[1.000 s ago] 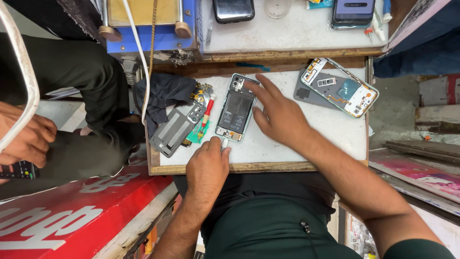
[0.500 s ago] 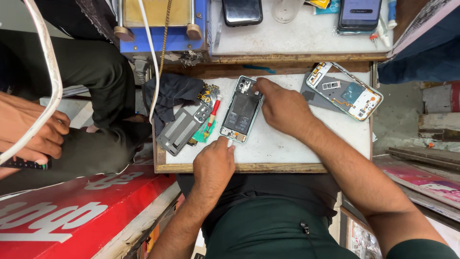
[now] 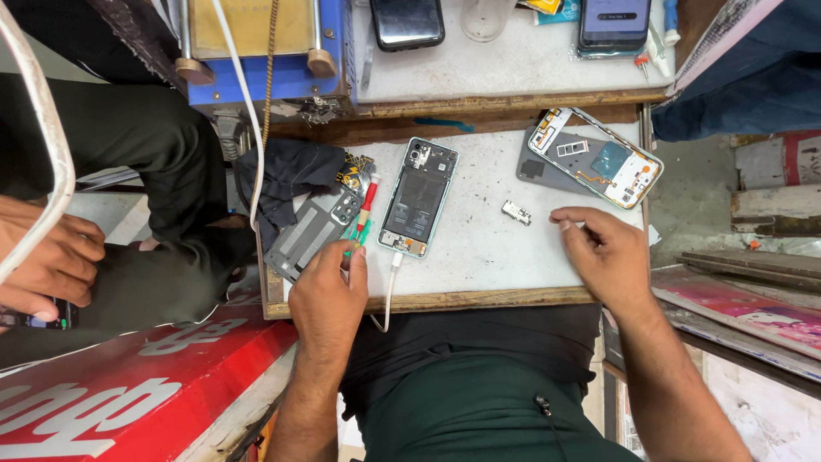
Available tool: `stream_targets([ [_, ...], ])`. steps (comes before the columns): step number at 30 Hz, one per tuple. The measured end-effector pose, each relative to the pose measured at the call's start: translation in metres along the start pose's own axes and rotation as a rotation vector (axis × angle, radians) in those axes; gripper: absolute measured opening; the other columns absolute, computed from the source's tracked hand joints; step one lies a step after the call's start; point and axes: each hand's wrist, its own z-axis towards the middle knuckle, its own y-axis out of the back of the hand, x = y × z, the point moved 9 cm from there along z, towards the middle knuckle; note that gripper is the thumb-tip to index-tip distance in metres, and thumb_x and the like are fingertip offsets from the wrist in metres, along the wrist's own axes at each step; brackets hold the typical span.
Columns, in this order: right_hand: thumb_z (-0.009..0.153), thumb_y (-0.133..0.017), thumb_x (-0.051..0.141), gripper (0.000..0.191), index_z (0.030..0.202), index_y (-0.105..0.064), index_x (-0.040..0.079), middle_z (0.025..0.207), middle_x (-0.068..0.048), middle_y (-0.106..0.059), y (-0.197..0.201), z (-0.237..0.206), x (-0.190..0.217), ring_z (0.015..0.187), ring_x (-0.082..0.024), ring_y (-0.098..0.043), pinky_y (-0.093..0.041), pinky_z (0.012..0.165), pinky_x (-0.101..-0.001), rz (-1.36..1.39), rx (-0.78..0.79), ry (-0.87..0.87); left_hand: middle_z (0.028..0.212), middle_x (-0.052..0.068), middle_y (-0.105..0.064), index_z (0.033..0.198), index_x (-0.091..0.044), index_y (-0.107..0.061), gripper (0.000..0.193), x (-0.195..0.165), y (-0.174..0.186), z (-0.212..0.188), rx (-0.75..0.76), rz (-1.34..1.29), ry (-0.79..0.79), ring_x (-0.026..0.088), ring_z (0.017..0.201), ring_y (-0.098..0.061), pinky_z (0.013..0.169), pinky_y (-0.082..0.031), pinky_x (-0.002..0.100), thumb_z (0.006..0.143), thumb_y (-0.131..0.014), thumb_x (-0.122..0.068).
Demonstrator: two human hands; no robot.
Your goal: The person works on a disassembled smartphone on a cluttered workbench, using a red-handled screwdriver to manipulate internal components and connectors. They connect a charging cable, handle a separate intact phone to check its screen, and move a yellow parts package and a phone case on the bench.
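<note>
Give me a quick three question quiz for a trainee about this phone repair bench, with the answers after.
1. True or false: a white cable is plugged into the bottom of the opened phone.
2. Which hand rests by the red-handled screwdriver? A) left hand B) right hand
3. What small loose thing lies on the white work board between the opened phone and the right hand?

Key: 1 true. 2 A. 3 a small metal part.

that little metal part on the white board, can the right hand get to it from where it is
Probably yes. The right hand rests on the board just right of the small metal part, its fingers pointing toward it. Only bare board shows between them; the opened phone lies further left.
</note>
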Motion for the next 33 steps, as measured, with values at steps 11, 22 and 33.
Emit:
stream_targets([
  [11, 0.092, -0.079, 0.011, 0.011, 0.101, -0.078, 0.005, 0.088, -0.005, -0.076, 0.007, 0.022, 0.014, 0.062, -0.008, -0.059, -0.045, 0.056, -0.0238, 0.007, -0.187, 0.124, 0.08, 0.01, -0.071, 0.102, -0.002, -0.07, 0.012, -0.03, -0.029, -0.012, -0.174, -0.259, -0.293, 0.025, 0.067, -0.069, 0.06, -0.055, 0.035, 0.092, -0.074, -0.008],
  [22, 0.096, -0.083, 0.013, 0.058, 0.146, -0.053, 0.006, 0.16, -0.029, -0.041, 0.048, 0.134, 0.066, 0.142, -0.048, -0.049, -0.046, 0.117, -0.0498, -0.383, -0.397, 0.448, 0.075, 0.009, -0.07, 0.102, -0.002, -0.071, 0.012, -0.016, -0.037, -0.01, -0.115, -0.384, -0.197, 0.018, 0.06, -0.068, 0.056, -0.054, 0.031, 0.092, -0.073, -0.009],
  [33, 0.08, -0.085, 0.029, 0.098, 0.16, -0.029, 0.015, 0.136, -0.042, -0.044, 0.04, 0.237, 0.089, 0.114, -0.057, -0.052, -0.05, 0.095, -0.0567, -0.625, -0.263, 0.107, 0.077, 0.008, -0.072, 0.099, -0.004, -0.071, 0.011, -0.016, -0.033, -0.01, -0.166, -0.343, -0.212, 0.02, 0.062, -0.07, 0.057, -0.055, 0.032, 0.09, -0.072, -0.01],
])
